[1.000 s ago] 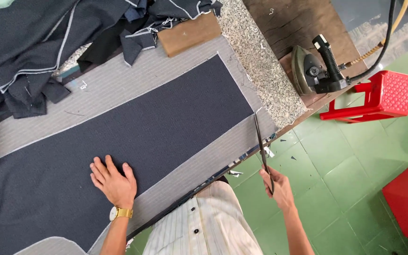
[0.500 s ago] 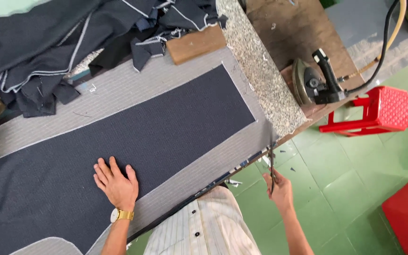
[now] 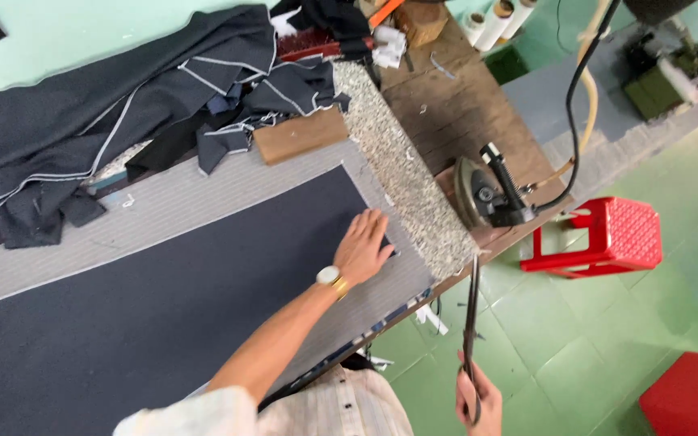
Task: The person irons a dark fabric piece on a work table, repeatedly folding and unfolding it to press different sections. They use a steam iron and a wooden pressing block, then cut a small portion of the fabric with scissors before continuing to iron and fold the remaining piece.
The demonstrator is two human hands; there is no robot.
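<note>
Our left hand (image 3: 363, 245) has shifted up to the dark fabric panel's (image 3: 163, 299) 2 o'clock corner, flat, holding nothing; right hand (image 3: 478, 400) closed round shears (image 3: 471, 323), blades shut, off the tabletop (image 3: 414, 202) edge.

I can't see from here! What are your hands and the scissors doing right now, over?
Left hand flat on dark cloth near its end. Right hand holds scissors beside the table edge. Iron nearby, apart.

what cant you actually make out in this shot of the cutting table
Head view only:
- Right hand: cut off by the bottom edge, so its grip on the scissors shows only partly.
- Scissors blades: seen edge-on and thin; open or closed cannot be told.
- Left hand: seen from the back, palm hidden against the dark fabric panel.
- Iron: its soleplate faces away.
- Heap of dark fabric pieces: overlapping, count unclear.
</note>
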